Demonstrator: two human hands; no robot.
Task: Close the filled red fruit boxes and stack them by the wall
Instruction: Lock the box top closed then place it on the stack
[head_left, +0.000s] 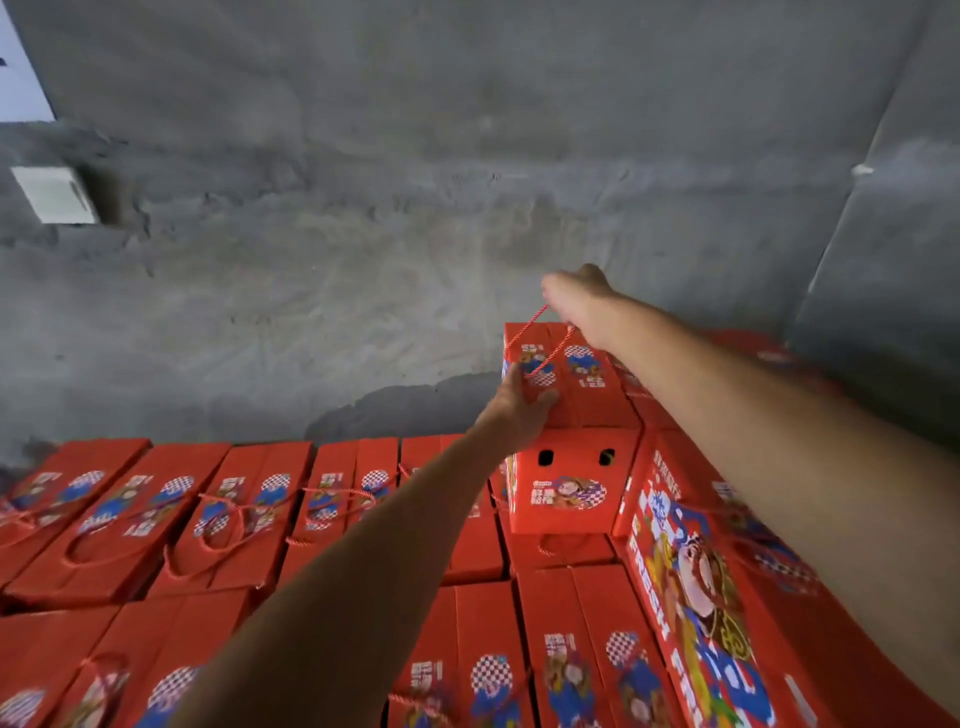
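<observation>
A closed red fruit box (576, 431) with colourful print stands on top of the lower layer of boxes, close to the grey wall (415, 208). My right hand (576, 301) is above the box's far end and grips its red rope handle (540, 343), which runs taut up to the hand. My left hand (519, 405) rests on the box's top left edge, fingers over the lid. Both arms are stretched forward.
Several closed red boxes (234, 509) lie in rows below and to the left, rope handles on their lids. A higher stack of red boxes (727, 571) rises at the right. A white wall plate (54, 195) sits at the upper left.
</observation>
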